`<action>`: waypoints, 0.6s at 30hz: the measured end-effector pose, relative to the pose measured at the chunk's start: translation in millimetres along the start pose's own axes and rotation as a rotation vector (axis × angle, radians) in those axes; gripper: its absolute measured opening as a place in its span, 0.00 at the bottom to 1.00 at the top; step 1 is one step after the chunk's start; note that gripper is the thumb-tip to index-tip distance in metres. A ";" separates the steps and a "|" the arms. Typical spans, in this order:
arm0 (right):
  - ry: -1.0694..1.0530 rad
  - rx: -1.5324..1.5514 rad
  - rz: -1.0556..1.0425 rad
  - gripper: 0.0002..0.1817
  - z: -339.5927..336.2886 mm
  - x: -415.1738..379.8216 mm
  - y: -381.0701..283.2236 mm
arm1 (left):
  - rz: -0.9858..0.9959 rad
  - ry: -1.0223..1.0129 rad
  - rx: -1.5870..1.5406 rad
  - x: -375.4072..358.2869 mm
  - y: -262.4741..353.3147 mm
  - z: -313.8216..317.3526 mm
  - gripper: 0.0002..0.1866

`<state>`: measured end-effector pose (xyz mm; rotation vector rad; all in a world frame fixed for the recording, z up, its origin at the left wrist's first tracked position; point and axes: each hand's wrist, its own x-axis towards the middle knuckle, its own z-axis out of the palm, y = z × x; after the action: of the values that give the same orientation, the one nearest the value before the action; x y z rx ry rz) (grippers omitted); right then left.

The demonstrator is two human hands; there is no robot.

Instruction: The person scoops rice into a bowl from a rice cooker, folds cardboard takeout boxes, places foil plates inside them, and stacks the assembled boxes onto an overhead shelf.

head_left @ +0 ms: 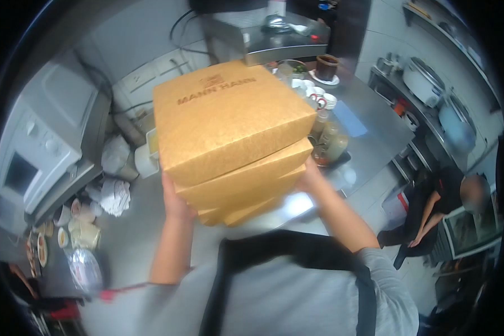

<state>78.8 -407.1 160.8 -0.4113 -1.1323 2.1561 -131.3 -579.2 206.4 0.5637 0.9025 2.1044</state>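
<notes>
Right now the work is a carry: a stack of brown cardboard boxes (235, 140) is held up in front of the chest, clear of the steel desk (369, 129) below and behind it. The left hand (176, 201) is pressed flat against the stack's near left side, fingers wrapped under the lower boxes; the right hand (308, 179) clasps the opposite side, mostly hidden behind the cardboard, so how far its fingers curl cannot be told — only that it bears on the stack. I count three boxes, perhaps four; the lowest edges are too crowded to be sure. The stack tilts a little, its top lid facing the camera.

As a judgement, this is the middle of a lift-and-move step, with nothing set down yet. The next move would call for steady, equal pressure from both sides and a level hold, since the boxes only rest on one another and the upper one could slide.

Writing: the top lid bears a printed mark reading "MANN HANN", darker brown on brown, with a small emblem above it that is too fine to make out. No other lettering is legible — the bottles (333, 143) and cups (319, 95) on the desk show no readable labels. A microwave (45, 145) stands at the left, and another person (442, 201) crouches by the floor at the right.
</notes>
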 end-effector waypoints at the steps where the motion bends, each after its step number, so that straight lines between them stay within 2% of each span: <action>1: -0.001 -0.035 -0.030 0.39 4.2 -10.4 -5.4 | 0.005 -0.032 0.031 1.0 -1.5 -0.7 0.30; 6: 0.028 -0.181 -0.191 0.41 3.7 -53.9 -19.7 | -0.006 -0.231 0.098 -7.2 -21.6 11.9 0.33; 9: -0.026 -0.243 -0.240 0.43 -20.0 -63.3 -20.2 | -0.040 -0.118 -0.091 -23.6 -35.7 29.8 0.25; 12: -0.012 -0.232 -0.220 0.41 -41.0 -62.0 -27.7 | 0.001 -0.196 -0.047 -29.0 -51.2 45.8 0.26; 15: -0.023 -0.050 -0.118 0.38 -73.6 -45.7 -18.5 | -0.085 0.130 0.081 -22.3 -73.5 42.7 0.27; 18: -0.007 -0.024 -0.023 0.40 -88.3 -41.3 -22.2 | 0.068 0.058 0.178 -25.8 -94.6 45.4 0.32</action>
<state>166.2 -372.3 127.1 -0.3999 -1.1628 2.1268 -41.9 -537.3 162.4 0.6355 1.1255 2.1237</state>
